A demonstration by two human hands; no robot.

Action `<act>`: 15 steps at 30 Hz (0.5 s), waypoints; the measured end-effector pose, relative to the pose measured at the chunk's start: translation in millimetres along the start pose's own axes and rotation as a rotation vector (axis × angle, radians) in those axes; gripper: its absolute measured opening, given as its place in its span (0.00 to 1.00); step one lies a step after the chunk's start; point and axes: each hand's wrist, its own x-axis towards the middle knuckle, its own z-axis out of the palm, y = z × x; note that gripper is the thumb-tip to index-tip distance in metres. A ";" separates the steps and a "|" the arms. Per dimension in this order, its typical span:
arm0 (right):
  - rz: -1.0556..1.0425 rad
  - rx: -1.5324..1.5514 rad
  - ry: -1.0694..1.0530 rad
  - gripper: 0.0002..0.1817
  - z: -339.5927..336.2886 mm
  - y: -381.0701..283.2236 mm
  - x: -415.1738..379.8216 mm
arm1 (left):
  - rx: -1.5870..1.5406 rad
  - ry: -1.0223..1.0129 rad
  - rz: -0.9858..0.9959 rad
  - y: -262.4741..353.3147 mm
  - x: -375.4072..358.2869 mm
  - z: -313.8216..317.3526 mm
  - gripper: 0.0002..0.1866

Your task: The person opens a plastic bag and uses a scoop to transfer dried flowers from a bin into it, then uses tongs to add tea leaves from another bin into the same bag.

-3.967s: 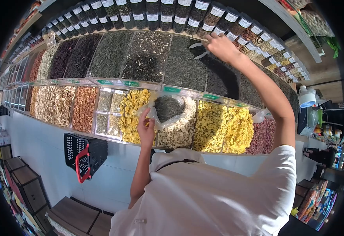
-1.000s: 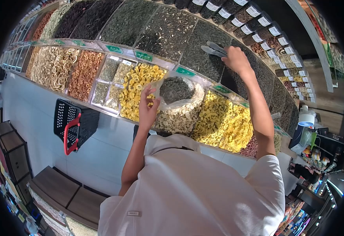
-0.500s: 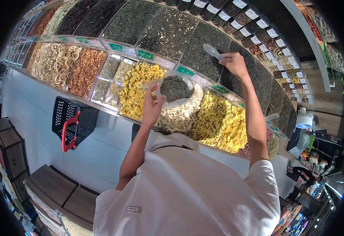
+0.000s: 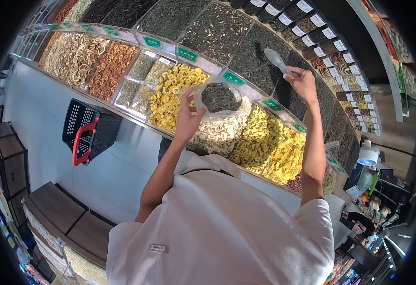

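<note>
My left hand pinches the rim of a clear plastic bag, whose mouth faces up. Dark green dried tea leaves fill the part of the bag that shows. The bag rests over a bin of pale dried slices, beside yellow dried flowers. Farther right, my right hand grips the handle of a clear plastic scoop. The scoop's bowl points up and left, above a bin of dark green loose leaves. I cannot make out any leaves in the scoop.
A black shopping basket with a red handle stands on the floor at left. Green labels line the ledge between the bin rows. Labelled jars run along the back right. A dark wooden bench is at lower left.
The view has shifted, so the bins and basket sit slightly differently in it. My left hand still holds the bag, and my right hand still has the scoop over the dark leaves.
</note>
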 end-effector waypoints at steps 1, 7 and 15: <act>-0.020 0.012 0.004 0.24 -6.0 -2.8 -3.7 | -0.018 -0.007 0.001 0.3 -0.6 -0.1 0.43; -0.100 0.077 -0.057 0.23 -15.0 -37.1 -55.9 | -0.042 0.005 -0.011 -0.8 -1.2 -0.5 0.41; -0.278 -0.172 -0.372 0.26 107.0 -22.3 -117.9 | -0.071 -0.008 -0.023 0.7 -1.4 -0.5 0.41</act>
